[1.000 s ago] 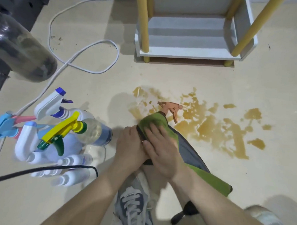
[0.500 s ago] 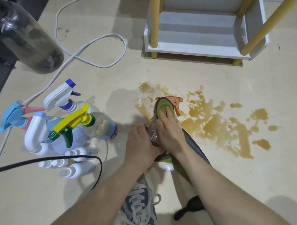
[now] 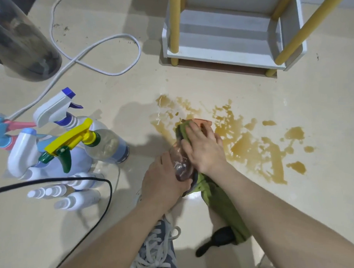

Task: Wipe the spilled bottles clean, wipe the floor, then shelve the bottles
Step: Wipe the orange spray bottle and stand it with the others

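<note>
Wiping the bottle (image 3: 180, 165) beside the spill (image 3: 251, 149): left hand (image 3: 163, 180) grips it, right hand (image 3: 204, 149) grips cloth (image 3: 220, 204). Next, maybe turn it.

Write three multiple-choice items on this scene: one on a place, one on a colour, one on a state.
1. The brown spill lies: A. on the floor before the white shelf; B. inside the shelf; C. on a tabletop.
2. The cloth under the right hand is: A. red; B. green; C. white.
3. The left hand: A. hangs idle; B. grips the clear bottle; C. presses the floor.
Key: A, puddles spread across bare floor; B, its folds show green; B, fingers curl round the bottle's base.
</note>
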The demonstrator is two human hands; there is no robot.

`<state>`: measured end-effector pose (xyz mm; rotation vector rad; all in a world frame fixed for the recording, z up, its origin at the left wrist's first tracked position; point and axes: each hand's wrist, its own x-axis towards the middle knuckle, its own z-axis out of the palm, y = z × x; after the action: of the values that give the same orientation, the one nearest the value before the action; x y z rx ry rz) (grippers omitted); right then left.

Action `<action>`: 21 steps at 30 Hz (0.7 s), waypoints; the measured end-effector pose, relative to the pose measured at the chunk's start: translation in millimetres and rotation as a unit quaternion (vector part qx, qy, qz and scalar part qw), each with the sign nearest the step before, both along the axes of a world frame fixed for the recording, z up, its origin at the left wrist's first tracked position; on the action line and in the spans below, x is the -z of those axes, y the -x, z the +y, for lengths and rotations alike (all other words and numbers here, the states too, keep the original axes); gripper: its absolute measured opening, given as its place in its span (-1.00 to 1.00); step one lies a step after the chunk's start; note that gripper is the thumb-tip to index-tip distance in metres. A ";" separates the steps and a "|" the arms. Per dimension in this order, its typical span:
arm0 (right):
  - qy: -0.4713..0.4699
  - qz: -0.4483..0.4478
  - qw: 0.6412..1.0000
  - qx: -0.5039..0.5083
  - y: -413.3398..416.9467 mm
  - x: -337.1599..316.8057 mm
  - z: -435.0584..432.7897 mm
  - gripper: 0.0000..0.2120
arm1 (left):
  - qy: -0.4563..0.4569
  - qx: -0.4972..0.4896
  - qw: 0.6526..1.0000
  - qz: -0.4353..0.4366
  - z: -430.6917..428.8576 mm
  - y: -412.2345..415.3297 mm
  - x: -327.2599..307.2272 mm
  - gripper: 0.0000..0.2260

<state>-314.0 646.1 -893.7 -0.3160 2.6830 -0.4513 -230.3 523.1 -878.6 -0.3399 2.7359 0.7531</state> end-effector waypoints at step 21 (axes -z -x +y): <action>0.345 -0.168 0.879 0.283 -118.5 -23.8 -10.8 -0.56 | -0.108 -0.089 0.979 -0.147 -22.5 -4.7 -17.7 -0.52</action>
<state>-195.5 635.2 -869.9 0.3557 2.1375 -1.4917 -225.6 500.6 -860.9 -0.6010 2.3428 0.9539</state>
